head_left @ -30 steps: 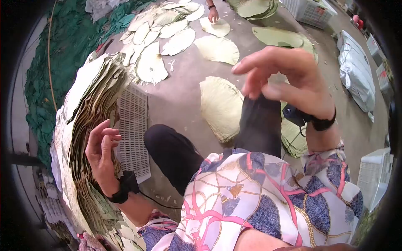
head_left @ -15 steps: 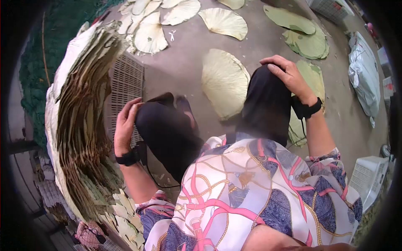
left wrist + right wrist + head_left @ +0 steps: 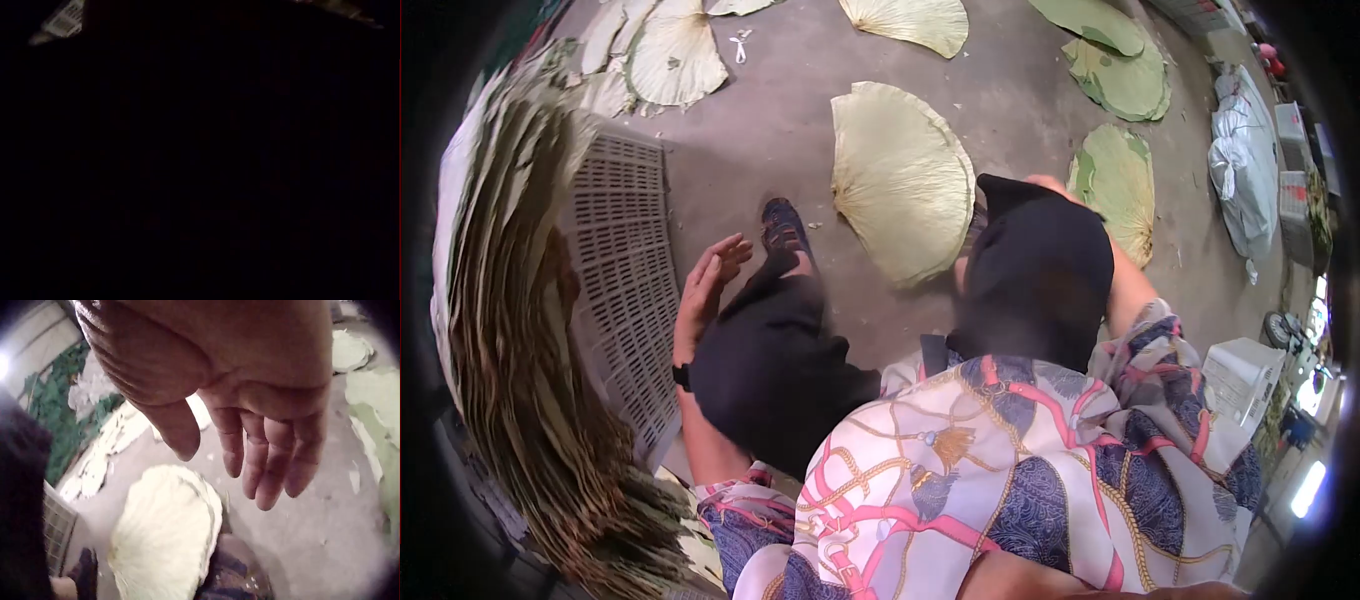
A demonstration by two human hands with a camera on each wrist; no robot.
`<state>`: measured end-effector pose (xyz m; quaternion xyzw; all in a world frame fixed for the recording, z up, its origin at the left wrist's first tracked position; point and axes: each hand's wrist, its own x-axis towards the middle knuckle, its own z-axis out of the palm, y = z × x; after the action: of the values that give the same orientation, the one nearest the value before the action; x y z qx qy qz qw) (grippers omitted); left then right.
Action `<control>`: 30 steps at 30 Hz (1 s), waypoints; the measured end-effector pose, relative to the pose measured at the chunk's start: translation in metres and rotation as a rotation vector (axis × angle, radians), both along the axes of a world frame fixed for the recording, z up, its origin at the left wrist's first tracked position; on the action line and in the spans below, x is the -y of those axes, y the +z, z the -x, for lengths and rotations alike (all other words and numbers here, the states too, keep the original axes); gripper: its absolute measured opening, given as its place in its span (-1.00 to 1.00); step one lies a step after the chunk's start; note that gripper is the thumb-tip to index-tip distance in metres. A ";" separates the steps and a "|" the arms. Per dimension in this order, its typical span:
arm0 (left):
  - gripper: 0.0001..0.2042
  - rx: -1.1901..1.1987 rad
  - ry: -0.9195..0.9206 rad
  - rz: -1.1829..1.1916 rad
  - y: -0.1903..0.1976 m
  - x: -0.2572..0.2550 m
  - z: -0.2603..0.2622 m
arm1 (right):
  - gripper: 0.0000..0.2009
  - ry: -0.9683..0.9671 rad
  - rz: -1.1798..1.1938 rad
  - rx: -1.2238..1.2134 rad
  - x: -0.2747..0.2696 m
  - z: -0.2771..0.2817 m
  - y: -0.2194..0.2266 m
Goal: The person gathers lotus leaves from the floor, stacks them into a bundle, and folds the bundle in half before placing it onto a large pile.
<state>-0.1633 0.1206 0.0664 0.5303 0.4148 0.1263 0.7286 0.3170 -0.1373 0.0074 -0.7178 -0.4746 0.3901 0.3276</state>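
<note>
Head view: 2 hands, both empty. Left hand [image 3: 712,278] open, fingers nearly straight, beside left knee [image 3: 745,365]. Right hand [image 3: 1052,184] mostly hidden behind right knee [image 3: 1040,250]. 1 layered pale leaf pile [image 3: 905,190] on floor [image 3: 750,150], between the knees and ahead. 2 overlapping green leaves [image 3: 1115,75] top right, 1 green-and-cream leaf [image 3: 1115,185] below them. 1 tall leaf stack [image 3: 505,330] at left, against 1 slotted crate [image 3: 625,270]; can't tell if any leaves are inside. 1 white sack [image 3: 1242,170], tied, contents hidden.

Left wrist view: nearly black, 1 printed patch [image 3: 64,20], hand state can't be told here.

Right wrist view: right hand open, fingers hanging loosely, above floor.
</note>
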 end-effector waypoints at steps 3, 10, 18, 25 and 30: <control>-0.48 0.072 -0.071 0.141 -0.023 -0.004 -0.002 | -0.48 -0.159 0.256 0.143 -0.013 0.002 -0.104; -0.47 -0.066 -0.174 0.323 -0.008 -0.006 -0.010 | -0.32 -0.346 0.603 0.210 -0.047 0.008 -0.176; -0.52 -0.391 -0.310 0.179 -0.011 -0.042 -0.058 | -0.35 -0.608 0.689 0.084 -0.068 0.049 -0.146; -0.50 -0.256 -0.214 0.208 -0.024 -0.068 -0.067 | -0.43 -0.640 0.614 -0.101 -0.089 0.055 -0.158; -0.48 -0.309 -0.192 0.090 -0.025 -0.072 -0.074 | -0.62 -0.571 0.281 -0.253 -0.102 0.051 -0.157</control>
<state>-0.0894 0.1927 0.0411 0.5472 0.4746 -0.0454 0.6880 0.2659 -0.0352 -0.1499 -0.8056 -0.1518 0.4304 0.3777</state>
